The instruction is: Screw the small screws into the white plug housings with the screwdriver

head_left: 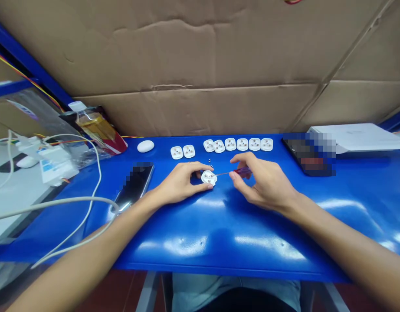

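Note:
My left hand (182,182) pinches a small white round plug part (208,177) against the blue table (219,229). My right hand (263,180) grips a small screwdriver (237,172) with a red handle, its thin metal tip pointing left onto the white part. A couple of tiny screws (210,163) lie just behind the held part. Further back, a row of several more white plug parts (242,144) lies on the table, with two more (182,151) set apart to the left.
A phone (135,184) with a white cable (73,203) lies left of my left hand. A white oval object (145,146), a bottle (96,125), a dark device (309,154) and a white box (356,136) sit along the back. Cardboard (200,65) forms the wall.

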{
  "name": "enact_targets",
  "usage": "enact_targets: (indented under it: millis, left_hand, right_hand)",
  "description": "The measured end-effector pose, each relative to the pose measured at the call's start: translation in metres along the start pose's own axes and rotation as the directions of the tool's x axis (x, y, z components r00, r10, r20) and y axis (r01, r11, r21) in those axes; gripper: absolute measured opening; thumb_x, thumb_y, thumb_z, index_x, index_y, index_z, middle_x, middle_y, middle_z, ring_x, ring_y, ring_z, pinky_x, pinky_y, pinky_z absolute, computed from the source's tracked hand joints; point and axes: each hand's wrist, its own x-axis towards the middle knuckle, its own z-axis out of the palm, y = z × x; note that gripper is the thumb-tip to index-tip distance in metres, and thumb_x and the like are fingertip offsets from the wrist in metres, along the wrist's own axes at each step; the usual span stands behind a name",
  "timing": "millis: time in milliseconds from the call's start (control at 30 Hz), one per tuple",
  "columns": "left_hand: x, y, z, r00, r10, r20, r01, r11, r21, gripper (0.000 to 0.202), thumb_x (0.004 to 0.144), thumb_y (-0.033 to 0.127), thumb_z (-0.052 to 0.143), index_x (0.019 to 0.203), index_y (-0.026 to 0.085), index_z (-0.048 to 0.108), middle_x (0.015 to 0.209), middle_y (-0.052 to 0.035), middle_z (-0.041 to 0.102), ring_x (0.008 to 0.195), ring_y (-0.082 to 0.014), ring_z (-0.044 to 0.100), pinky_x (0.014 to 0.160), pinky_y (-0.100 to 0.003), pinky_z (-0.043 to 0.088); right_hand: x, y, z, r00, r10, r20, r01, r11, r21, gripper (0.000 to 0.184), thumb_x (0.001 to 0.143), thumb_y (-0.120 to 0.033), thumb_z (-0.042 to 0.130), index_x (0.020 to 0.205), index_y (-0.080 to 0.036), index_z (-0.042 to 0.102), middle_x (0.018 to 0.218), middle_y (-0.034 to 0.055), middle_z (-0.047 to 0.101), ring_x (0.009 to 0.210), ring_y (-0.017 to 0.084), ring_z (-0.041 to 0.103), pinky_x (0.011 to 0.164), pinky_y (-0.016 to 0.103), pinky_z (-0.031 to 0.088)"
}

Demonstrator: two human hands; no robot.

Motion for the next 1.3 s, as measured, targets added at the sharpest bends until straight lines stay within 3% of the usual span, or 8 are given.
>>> enact_targets:
  millis: [133, 333, 533, 733, 833, 967, 1133, 1300]
  left_hand:
    - [-0.0007, -0.002, 0.0009, 1.0, -0.007, 0.006, 0.007, 1.0, 0.01, 0.048, 0.089, 0.047, 0.077, 0.131, 0.023, 0.072, 0.123, -0.0071, 0.076, 0.106, -0.0245, 0.071, 0.093, -0.034, 0.054]
    - [-0.0009, -0.002, 0.0008, 1.0, 0.016, 0.007, -0.016, 1.0, 0.023, 0.049, 0.091, 0.046, 0.076, 0.134, 0.023, 0.071, 0.123, -0.0068, 0.076, 0.103, -0.0237, 0.071, 0.09, -0.033, 0.054]
    - [-0.0002, -0.002, 0.0013, 1.0, 0.021, 0.008, -0.021, 1.0, 0.02, 0.048, 0.091, 0.048, 0.075, 0.132, 0.023, 0.072, 0.124, -0.0065, 0.076, 0.105, -0.0238, 0.071, 0.092, -0.033, 0.054]
    - [-0.0005, -0.0053, 0.0021, 1.0, 0.028, -0.002, -0.027, 0.999, 0.038, 0.047, 0.09, 0.047, 0.077, 0.13, 0.023, 0.072, 0.12, -0.0056, 0.077, 0.099, -0.0226, 0.071, 0.086, -0.033, 0.054]
    - [-0.0003, -0.007, 0.0021, 1.0, 0.027, 0.001, -0.027, 0.999, 0.027, 0.048, 0.09, 0.049, 0.077, 0.131, 0.024, 0.072, 0.12, -0.0057, 0.077, 0.099, -0.0231, 0.071, 0.086, -0.032, 0.055]
    - [-0.0001, -0.0087, 0.0025, 0.999, 0.034, -0.006, -0.034, 0.999, 0.02, 0.049, 0.089, 0.051, 0.077, 0.13, 0.024, 0.073, 0.122, -0.006, 0.076, 0.101, -0.0238, 0.071, 0.087, -0.033, 0.055]
    - [-0.0002, -0.0083, 0.0027, 0.999, 0.036, -0.007, -0.036, 0.999, 0.019, 0.048, 0.089, 0.05, 0.077, 0.13, 0.024, 0.073, 0.121, -0.0059, 0.077, 0.101, -0.0234, 0.071, 0.087, -0.033, 0.055]
    - [-0.0001, -0.0073, 0.0027, 0.999, 0.044, -0.009, -0.044, 0.999, 0.005, 0.048, 0.089, 0.05, 0.077, 0.129, 0.023, 0.073, 0.123, -0.0064, 0.076, 0.1, -0.0238, 0.071, 0.088, -0.034, 0.056]
  right_hand:
    - [0.0, 0.0008, 0.0012, 1.0, 0.004, -0.022, -0.005, 0.999, -0.043, 0.01, 0.102, -0.027, 0.054, 0.104, -0.02, 0.061, 0.079, 0.0029, 0.074, 0.064, 0.019, 0.071, 0.058, 0.029, 0.049]
    - [0.0016, -0.0017, 0.0004, 0.999, -0.007, -0.05, 0.011, 0.997, 0.082, 0.018, 0.092, -0.019, 0.057, 0.111, -0.02, 0.058, 0.099, 0.0085, 0.074, 0.081, 0.022, 0.075, 0.074, 0.034, 0.058]
    - [0.0018, 0.0007, -0.0001, 0.999, 0.039, -0.023, -0.039, 0.999, -0.001, 0.013, 0.1, -0.028, 0.057, 0.11, -0.02, 0.06, 0.083, 0.0039, 0.075, 0.064, 0.02, 0.071, 0.059, 0.03, 0.052]
    - [0.0017, 0.0003, 0.0006, 0.997, -0.07, -0.043, 0.073, 0.996, 0.054, 0.021, 0.092, -0.015, 0.056, 0.112, -0.019, 0.059, 0.102, 0.009, 0.074, 0.086, 0.022, 0.074, 0.076, 0.033, 0.058]
    - [0.0011, 0.0007, 0.0012, 0.999, -0.04, -0.03, 0.042, 0.998, 0.05, 0.022, 0.095, -0.022, 0.059, 0.117, -0.018, 0.058, 0.101, 0.0086, 0.074, 0.082, 0.022, 0.075, 0.073, 0.033, 0.058]
    - [0.0009, 0.003, 0.0024, 0.998, -0.01, -0.068, 0.006, 0.999, -0.054, 0.012, 0.101, -0.03, 0.058, 0.109, -0.021, 0.061, 0.083, 0.0029, 0.075, 0.063, 0.02, 0.071, 0.058, 0.03, 0.051]
    - [0.0016, 0.0013, 0.0006, 0.995, -0.082, -0.063, 0.084, 0.996, 0.032, 0.017, 0.094, -0.017, 0.055, 0.111, -0.02, 0.059, 0.098, 0.0074, 0.076, 0.079, 0.021, 0.074, 0.072, 0.032, 0.057]
    - [-0.0005, 0.0016, 0.0009, 0.999, 0.006, -0.039, -0.006, 1.0, 0.009, 0.018, 0.099, -0.029, 0.059, 0.114, -0.021, 0.06, 0.09, 0.0057, 0.077, 0.073, 0.022, 0.075, 0.064, 0.032, 0.055]
